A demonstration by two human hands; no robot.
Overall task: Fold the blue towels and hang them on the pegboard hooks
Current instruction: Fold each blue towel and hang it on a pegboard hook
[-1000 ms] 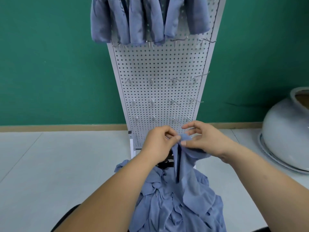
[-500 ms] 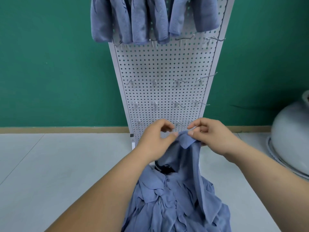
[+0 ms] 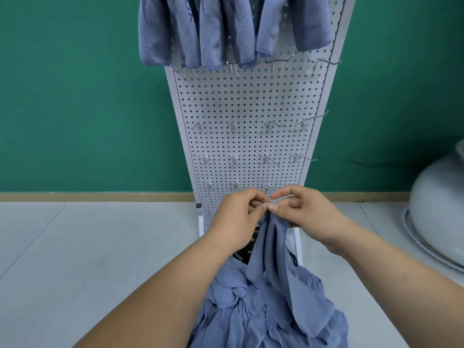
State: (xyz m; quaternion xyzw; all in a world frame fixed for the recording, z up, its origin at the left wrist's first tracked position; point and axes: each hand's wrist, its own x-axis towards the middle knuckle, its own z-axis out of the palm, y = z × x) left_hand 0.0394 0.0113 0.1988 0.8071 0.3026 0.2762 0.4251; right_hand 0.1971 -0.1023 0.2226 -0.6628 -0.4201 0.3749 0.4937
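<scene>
The left hand [image 3: 239, 214] and right hand [image 3: 305, 213] both pinch one towel [image 3: 272, 249] by its top; the tangled pile [image 3: 246, 312] (just below them) may snag and lift too.

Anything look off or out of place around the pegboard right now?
Nothing spilled or damaged. The right-column hooks lean sideways past the pegboard edge, though the wide lens may exaggerate that. The unfolded towels lie in a crumpled heap at its foot.

A bare room with a green wall [image 3: 75, 96], pale tiled floor [image 3: 88, 247] and shop-style pegboard [image 3: 251, 101] (exact kind unclear).
</scene>
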